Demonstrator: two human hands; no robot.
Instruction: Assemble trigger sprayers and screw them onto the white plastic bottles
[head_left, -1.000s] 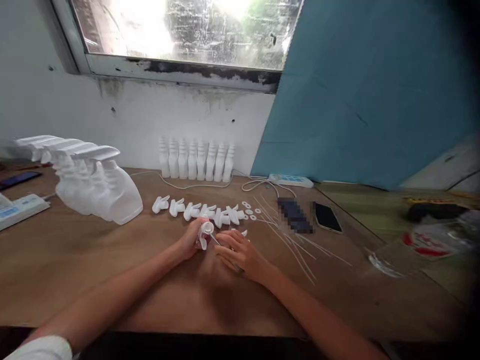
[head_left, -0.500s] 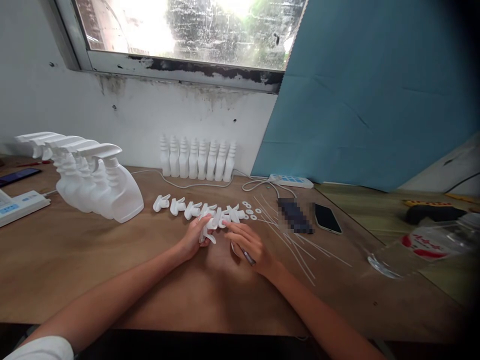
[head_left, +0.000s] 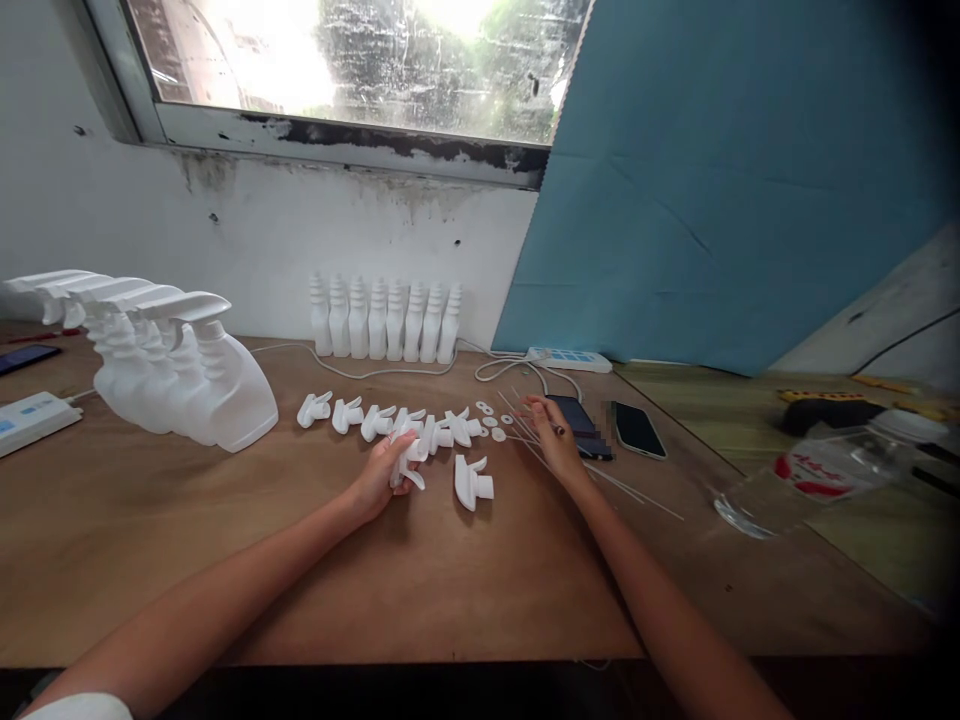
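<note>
In the middle of the frame, the left hand grasps a white plastic trigger spray head, its fingers closed around the body. The right hand, right of centre, is bent around a slim dark-ended tool, its fingertips near small white flat discs and thin translucent tubes; whether they pinch a disc or tube cannot be told.

At the left of the frame, a row of broad white plastic bottles has trigger heads seated on top, so those look put together. At centre back, by the wall, eight white bottles stand with ribbed necks and no heads. Six loose white trigger heads lie in a row on the brown counter, and a single white head lies nearer, just below that row. No tube shows on any loose head, and the discs and tubes lie apart from them, which suggests much of the batch is unassembled.
</note>
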